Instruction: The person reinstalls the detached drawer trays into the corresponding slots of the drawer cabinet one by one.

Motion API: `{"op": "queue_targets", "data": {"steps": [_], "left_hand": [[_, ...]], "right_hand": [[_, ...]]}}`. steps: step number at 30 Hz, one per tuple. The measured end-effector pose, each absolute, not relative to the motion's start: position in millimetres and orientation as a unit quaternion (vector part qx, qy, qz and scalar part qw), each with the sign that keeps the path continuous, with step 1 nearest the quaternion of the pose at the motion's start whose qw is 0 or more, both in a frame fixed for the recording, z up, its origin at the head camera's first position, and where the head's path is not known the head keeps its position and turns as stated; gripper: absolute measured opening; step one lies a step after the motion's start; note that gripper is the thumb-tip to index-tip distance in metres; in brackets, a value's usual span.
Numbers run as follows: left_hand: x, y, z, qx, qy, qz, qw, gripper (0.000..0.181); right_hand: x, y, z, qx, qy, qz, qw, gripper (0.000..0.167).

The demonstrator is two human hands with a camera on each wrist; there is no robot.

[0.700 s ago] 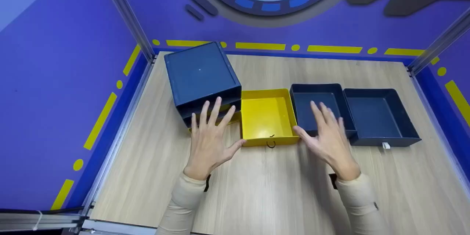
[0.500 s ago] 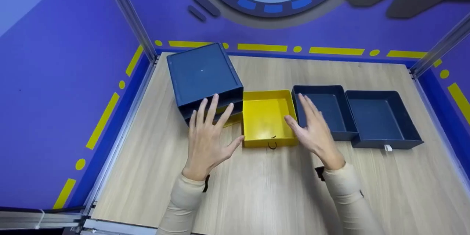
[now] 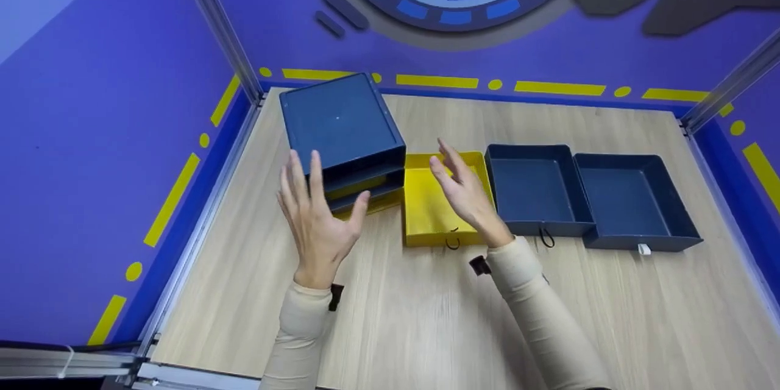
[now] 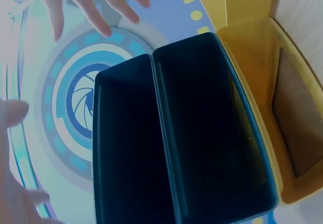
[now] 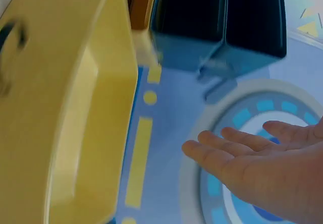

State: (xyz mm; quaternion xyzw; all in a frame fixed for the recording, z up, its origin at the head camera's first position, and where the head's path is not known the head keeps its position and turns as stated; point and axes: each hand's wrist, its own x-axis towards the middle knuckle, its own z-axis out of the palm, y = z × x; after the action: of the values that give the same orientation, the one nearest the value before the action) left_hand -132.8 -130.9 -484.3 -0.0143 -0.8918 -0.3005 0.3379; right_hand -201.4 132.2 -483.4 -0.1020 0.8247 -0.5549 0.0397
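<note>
**Cabinet [image 3: 341,119] just beyond the left hand [image 3: 320,234], leftward of the right hand [image 3: 468,195]**

Head view: both hands are spread, thumbs apart, gripping nothing. The left hand is nearer: its fingers overlap the cabinet's front-left corner, though contact cannot be told here. The right hand hangs above the yellow drawer [image 3: 423,207], with the cabinet to the left of its fingertips. The cabinet's top looks nearly square, with no clear long axis; its slotted front faces the hands, that edge slanting away from the left hand's side towards the right's. To the right of the right hand sit a looped dark drawer [image 3: 533,186] and a white-tabbed dark drawer [image 3: 631,195].

Left wrist view: the cabinet's slots run lengthwise from the left hand's side towards the right hand's. Patterned wall [image 4: 55,108] shows between the left hand and the cabinet; no touch is visible.

Right wrist view: the right hand's straight fingers pinch nothing and show apart from both yellow drawer and cabinet.
</note>
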Motion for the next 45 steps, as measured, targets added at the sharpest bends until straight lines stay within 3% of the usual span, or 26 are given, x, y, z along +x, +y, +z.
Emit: {"op": "queue_targets", "data": {"steps": [17,35,45], "left_hand": [[-148.2,-146.0,-492.7,0.043,-0.842,-0.489,0.224,0.088],[-148.1,-153.0,-491.4,0.037,-0.845,-0.486,0.222,0.085],[-138.8,-151.7,-497.7,0.048,-0.849,-0.476,0.224,0.086]], "right_hand": [[-227.8,79.4,-487.8,-0.082,0.788,-0.606,0.07,0.072],[-235.1,71.9,-490.8,-0.075,0.794,-0.601,0.056,0.072],[-238.1,70.3,-494.7,-0.077,0.773,-0.624,0.086,0.074]]}}
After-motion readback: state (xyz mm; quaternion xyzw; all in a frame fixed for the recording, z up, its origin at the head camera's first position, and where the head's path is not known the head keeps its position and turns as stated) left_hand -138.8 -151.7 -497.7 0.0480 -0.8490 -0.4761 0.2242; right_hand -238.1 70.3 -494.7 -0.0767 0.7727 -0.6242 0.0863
